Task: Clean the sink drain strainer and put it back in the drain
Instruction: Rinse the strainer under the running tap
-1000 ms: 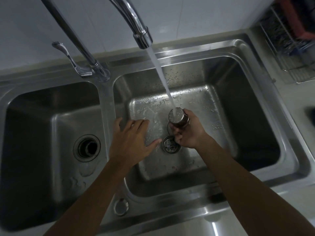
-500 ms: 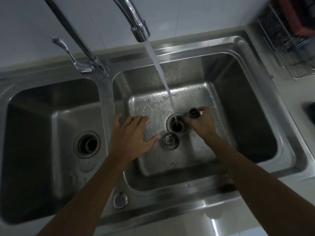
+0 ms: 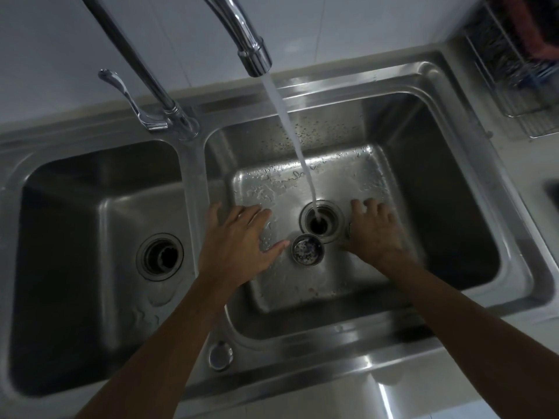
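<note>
Stainless steel fills the head view: a double-bowl sink point(image 3: 447, 86) set against a pale wall, with a wire rack point(image 3: 514, 95) on the counter far to the right. Water point(image 3: 290, 137) runs from the faucet point(image 3: 251, 52) straight into the open drain point(image 3: 319, 223) of the right bowl. Between the two hands, just toward the person from that drain, the strainer basket point(image 3: 308, 248) sits upright on the bowl floor, dark bits visible inside it. The left hand point(image 3: 239, 237) hovers flat with fingers spread, grasping nothing, its thumb tip just beside the basket's rim. The right hand point(image 3: 373, 229) lies palm-down beyond the drain's right edge; a small metal edge shows at its thumb side, but whether it grips anything cannot be told. The basket appears not yet clean. A sound next move is probably to pinch its rim, tip it under the stream so debris flushes out, then seat it level in the drain.
</note>
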`<action>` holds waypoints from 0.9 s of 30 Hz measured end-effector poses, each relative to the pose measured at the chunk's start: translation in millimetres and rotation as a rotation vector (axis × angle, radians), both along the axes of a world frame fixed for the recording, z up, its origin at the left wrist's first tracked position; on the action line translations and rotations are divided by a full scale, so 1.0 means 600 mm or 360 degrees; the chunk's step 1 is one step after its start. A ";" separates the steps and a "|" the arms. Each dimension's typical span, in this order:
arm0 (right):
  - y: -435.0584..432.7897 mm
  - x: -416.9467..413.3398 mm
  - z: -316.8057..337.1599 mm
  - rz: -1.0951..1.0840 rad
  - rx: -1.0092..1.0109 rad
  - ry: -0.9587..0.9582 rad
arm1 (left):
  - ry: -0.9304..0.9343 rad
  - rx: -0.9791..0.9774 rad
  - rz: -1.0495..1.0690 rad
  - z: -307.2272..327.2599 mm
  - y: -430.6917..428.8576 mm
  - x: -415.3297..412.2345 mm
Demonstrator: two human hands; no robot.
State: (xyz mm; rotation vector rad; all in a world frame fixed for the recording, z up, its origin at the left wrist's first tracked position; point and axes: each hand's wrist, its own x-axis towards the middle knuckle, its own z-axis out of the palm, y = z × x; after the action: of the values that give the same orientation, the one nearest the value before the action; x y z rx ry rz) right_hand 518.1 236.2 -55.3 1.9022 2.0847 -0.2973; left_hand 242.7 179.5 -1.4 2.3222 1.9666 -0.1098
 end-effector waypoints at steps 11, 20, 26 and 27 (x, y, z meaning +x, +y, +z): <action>-0.025 -0.097 -0.041 0.0374 -0.0111 0.0192 | 0.0025 -0.0038 -0.0015 0.005 0.001 0.003; 0.034 -0.094 -0.043 0.0028 0.0040 0.0215 | 0.0001 -0.0010 -0.0001 0.001 0.001 0.003; 0.029 -0.088 -0.046 0.0025 0.0047 0.0198 | -0.0002 -0.0003 0.0010 -0.002 0.001 0.003; 0.028 -0.088 -0.045 0.0032 0.0049 0.0195 | 0.0000 -0.0006 0.0012 -0.002 0.001 0.003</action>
State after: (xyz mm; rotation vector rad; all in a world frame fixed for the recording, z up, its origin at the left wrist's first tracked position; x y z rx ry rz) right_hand 465.5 253.0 -82.5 1.9243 2.1973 -0.3889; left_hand 244.6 180.3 -2.7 2.3125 1.9728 -0.1132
